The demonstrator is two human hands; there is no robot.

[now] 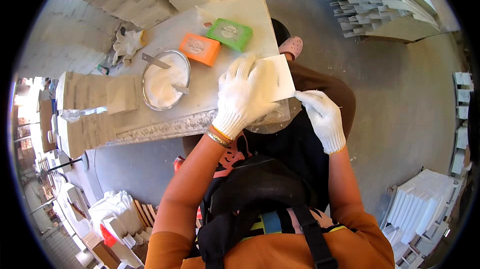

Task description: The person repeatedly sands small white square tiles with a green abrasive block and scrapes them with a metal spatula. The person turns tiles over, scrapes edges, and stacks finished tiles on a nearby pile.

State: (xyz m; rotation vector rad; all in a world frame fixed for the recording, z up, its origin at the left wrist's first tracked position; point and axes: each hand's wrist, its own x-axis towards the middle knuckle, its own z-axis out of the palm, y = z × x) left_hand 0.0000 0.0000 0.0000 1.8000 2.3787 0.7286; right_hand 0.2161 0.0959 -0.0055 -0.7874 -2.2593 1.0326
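A flat white tile (282,80) lies at the right end of the stone-topped table (200,114), its right side reaching past the table edge. My left hand (241,91), in a white knit glove, rests flat over the tile's left part with the fingers spread and open. At the tile's near right corner, the gloved fingers of my right hand (322,119) are closed in a pinch. To the left stands a round metal bowl (145,91) of white paste or powder, with two flat metal blades (156,61) in it.
Beyond my left hand lie an orange block (200,49) and a green block (230,34). A loose glove (127,46) sits by stacked slabs (85,91) on the left. More slabs (380,9) lean at the far right, and white stacks (420,199) stand at the near right.
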